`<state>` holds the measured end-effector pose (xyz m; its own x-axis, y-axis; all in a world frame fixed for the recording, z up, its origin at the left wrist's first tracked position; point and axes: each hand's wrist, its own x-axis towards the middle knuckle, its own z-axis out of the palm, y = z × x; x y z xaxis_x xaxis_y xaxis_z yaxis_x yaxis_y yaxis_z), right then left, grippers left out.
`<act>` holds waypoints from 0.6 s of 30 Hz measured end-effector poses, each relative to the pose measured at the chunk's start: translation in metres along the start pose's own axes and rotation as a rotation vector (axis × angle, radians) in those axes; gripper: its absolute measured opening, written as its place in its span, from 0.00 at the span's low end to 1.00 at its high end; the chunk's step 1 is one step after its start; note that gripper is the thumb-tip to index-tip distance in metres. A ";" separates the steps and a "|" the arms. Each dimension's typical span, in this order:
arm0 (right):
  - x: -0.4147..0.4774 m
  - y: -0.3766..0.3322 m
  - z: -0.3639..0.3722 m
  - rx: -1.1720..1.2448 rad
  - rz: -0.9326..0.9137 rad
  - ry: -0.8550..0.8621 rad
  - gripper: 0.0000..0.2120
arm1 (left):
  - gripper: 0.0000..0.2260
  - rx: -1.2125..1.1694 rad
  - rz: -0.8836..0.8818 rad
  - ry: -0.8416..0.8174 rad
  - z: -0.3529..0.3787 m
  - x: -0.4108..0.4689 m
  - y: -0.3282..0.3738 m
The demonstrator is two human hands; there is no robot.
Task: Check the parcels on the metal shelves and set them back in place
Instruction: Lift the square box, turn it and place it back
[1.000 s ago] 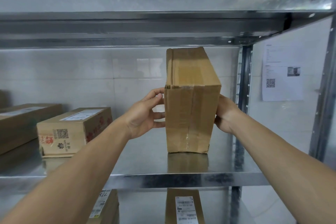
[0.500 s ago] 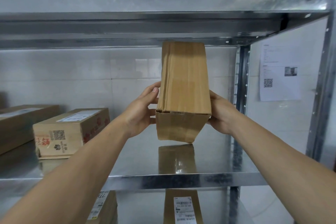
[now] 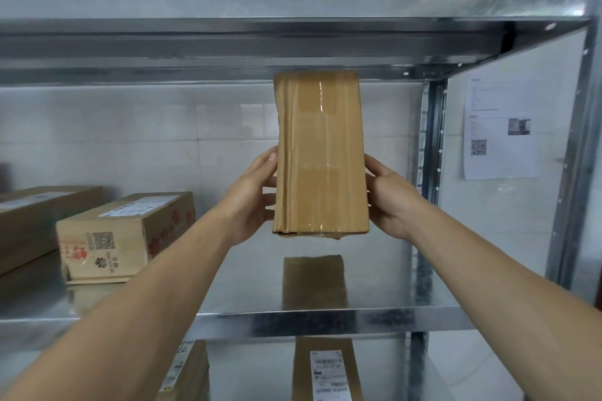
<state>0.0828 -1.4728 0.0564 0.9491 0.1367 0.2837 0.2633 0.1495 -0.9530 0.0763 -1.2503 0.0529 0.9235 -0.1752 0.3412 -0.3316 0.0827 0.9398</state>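
The parcel (image 3: 321, 153) is up between left hand (image 3: 250, 202) and right hand (image 3: 389, 198), above the shelf (image 3: 293, 322); second box (image 3: 123, 238) on that shelf, left of the left hand; labelled parcel (image 3: 327, 371) below both.

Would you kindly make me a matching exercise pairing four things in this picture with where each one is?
1. plain taped box
2. red-printed box
3. barcode-labelled box
4. QR-code sheet

A. on the wall
B. held between left hand and right hand
C. below the middle shelf
D. lying on the middle shelf

Pairs: 1-B, 2-D, 3-C, 4-A
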 end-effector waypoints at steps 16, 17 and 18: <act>0.000 0.002 0.002 0.033 -0.023 0.019 0.13 | 0.18 0.028 -0.014 0.004 -0.010 0.006 -0.011; 0.000 0.002 0.002 0.036 -0.022 0.018 0.12 | 0.18 0.025 -0.017 0.003 -0.010 0.006 -0.012; 0.001 0.003 0.002 0.040 -0.020 0.018 0.12 | 0.18 0.022 -0.022 -0.001 -0.011 0.006 -0.012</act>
<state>0.0837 -1.4706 0.0541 0.9467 0.1157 0.3005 0.2756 0.1911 -0.9421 0.0882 -1.2413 0.0437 0.9304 -0.1782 0.3203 -0.3153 0.0569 0.9473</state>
